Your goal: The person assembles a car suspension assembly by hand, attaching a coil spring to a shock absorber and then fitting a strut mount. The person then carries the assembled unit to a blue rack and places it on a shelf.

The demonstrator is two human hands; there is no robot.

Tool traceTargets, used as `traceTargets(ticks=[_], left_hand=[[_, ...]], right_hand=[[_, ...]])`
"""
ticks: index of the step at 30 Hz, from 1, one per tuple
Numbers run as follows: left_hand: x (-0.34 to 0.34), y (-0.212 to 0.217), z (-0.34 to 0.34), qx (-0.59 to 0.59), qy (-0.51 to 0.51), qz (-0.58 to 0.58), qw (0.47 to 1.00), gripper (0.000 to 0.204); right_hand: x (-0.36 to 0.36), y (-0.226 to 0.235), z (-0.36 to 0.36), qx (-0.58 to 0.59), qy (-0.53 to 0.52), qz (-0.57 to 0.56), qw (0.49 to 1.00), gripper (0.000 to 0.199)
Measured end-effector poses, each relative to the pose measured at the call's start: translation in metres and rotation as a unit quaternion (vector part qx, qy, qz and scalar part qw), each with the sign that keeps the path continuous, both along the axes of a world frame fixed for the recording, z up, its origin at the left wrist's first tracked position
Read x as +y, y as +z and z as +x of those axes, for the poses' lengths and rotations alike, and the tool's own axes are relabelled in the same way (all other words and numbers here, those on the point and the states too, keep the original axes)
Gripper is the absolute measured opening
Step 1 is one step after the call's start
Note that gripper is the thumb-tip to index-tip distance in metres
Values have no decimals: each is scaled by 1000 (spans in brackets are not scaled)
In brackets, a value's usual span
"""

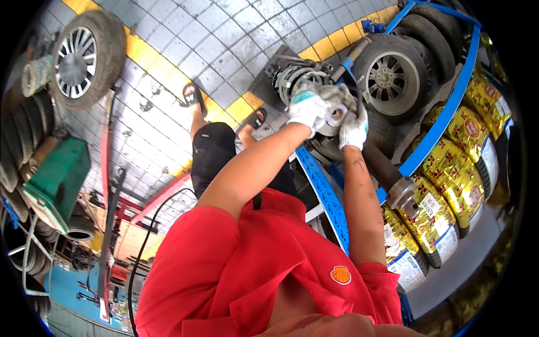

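Observation:
Both of my hands wear white work gloves and meet over a metal assembly beside the tyre rack. My left hand [309, 110] is closed on a dull grey part [337, 114] with a round, pale ring in its face; its exact kind is unclear. On the part's other side, my right hand [353, 129] is closed against it, with a slim dark bar [360, 98] rising past the fingers. Just beyond my left hand sits a coil spring [292, 78], its lower end hidden by the glove. What my fingertips grip is partly hidden.
A wheel with tyre [387, 78] stands right of my hands, inside a blue rack frame [449, 121]. Gold-wrapped tyres [449, 163] line the right. A thick metal cylinder [401, 194] juts near my right forearm. At left are another wheel [84, 62] and a green bin [62, 174].

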State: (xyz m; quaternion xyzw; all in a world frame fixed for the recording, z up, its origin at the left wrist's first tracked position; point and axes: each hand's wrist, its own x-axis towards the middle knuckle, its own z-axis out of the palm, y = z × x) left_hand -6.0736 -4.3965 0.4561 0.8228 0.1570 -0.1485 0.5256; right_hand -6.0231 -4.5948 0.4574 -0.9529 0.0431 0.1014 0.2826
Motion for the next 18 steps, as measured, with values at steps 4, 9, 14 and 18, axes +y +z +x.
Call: traceTargets(ticks=[4, 9, 14, 18], left_hand=[[6, 3, -8, 81, 107, -143, 981, 74], [47, -26, -78, -52, 112, -250, 960, 78], [73, -65, -132, -95, 71, -394, 912, 66], [60, -94, -131, -128, 65, -427, 893, 63]], right_hand=[[-5, -2, -20, -19, -69, 38, 997, 42], [3, 1, -17, 9, -171, 305, 937, 40], [0, 19, -32, 139, -271, 466, 831, 54], [-22, 38, -43, 78, -278, 280, 916, 52]])
